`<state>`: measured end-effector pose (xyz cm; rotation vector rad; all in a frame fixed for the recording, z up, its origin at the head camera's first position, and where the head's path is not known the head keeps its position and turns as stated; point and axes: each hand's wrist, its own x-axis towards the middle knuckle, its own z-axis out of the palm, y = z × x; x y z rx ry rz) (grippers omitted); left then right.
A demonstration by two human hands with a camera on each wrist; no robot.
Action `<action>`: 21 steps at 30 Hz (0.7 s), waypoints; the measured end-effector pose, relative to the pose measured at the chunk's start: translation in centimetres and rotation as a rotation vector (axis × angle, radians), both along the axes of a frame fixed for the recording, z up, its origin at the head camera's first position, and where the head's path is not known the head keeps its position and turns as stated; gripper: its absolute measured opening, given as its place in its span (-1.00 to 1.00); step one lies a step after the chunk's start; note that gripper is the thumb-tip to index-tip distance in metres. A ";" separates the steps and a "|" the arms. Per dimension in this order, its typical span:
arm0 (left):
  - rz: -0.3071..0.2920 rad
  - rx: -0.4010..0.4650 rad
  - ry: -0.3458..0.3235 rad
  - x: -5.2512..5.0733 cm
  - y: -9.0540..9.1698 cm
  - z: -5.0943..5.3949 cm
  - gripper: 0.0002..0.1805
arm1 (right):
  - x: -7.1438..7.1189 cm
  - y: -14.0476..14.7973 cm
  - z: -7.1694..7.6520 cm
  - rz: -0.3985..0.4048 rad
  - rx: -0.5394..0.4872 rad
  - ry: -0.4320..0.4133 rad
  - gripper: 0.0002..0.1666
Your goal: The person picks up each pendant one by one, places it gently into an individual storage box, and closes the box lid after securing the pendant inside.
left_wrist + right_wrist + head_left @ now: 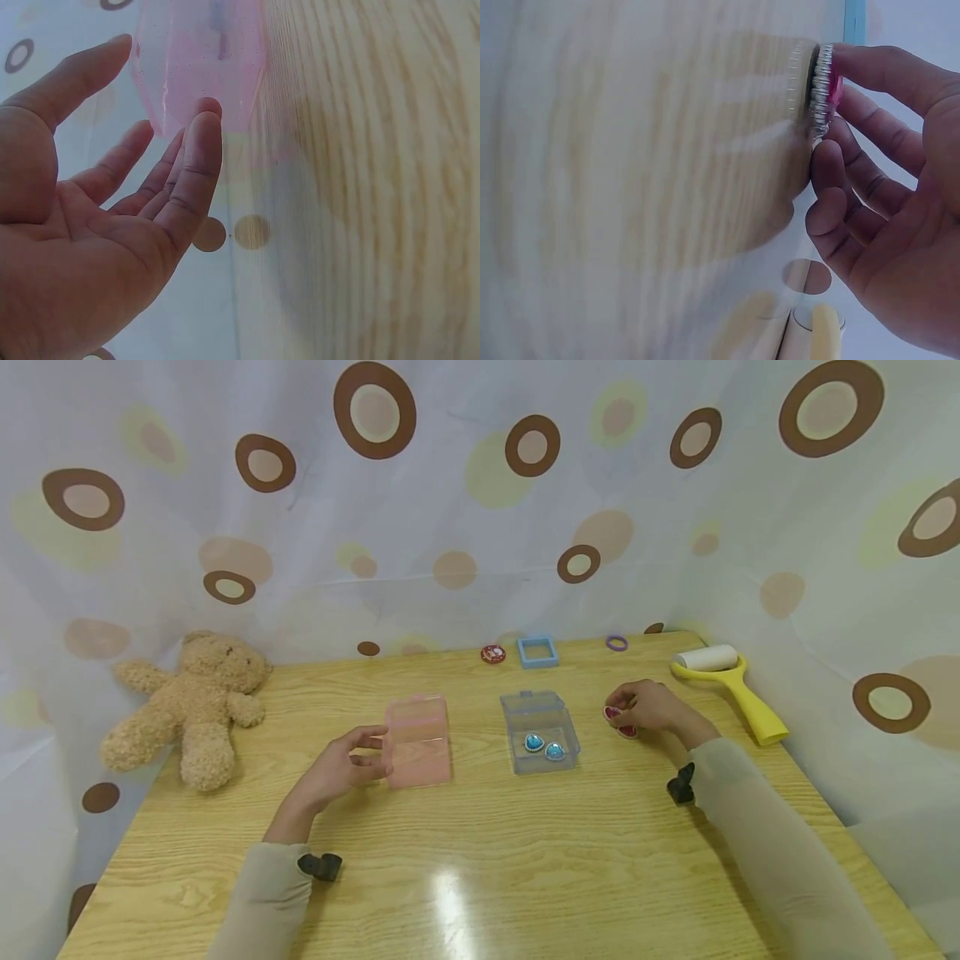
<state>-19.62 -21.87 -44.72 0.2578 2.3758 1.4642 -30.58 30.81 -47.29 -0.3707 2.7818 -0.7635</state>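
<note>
Beside the pink see-through box (417, 763), my left hand (339, 768) has its thumb and fingers apart at the box's left edge. In the left wrist view, nothing sits between the fingers of the left hand (112, 180); whether they touch the box is unclear. To its right, a clear bluish box (542, 755) stands with its lid back and two blue gems (534, 742) inside. My right hand (654, 708) pinches a red gem (612, 713) with a silvery beaded rim, low over the table. Another red gem (627, 732) lies just below it, partly hidden by the fingers.
A teddy bear (198, 710) lies at the left. Along the back are a red round badge (492, 653), a blue square frame (537, 652) and a purple ring (617, 643). A yellow-handled lint roller (738, 689) lies near the right edge.
</note>
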 end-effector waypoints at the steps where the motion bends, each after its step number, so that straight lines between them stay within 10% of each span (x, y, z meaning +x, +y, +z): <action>1: -0.002 -0.001 -0.001 0.0 0.0 0.0 -0.25 | 0.0 0.0 0.0 -0.002 0.002 0.002 -0.58; 21: 0.006 0.013 -0.008 -0.1 0.0 -0.2 -0.24 | 1.0 -0.7 2.1 0.033 -0.104 0.060 -0.66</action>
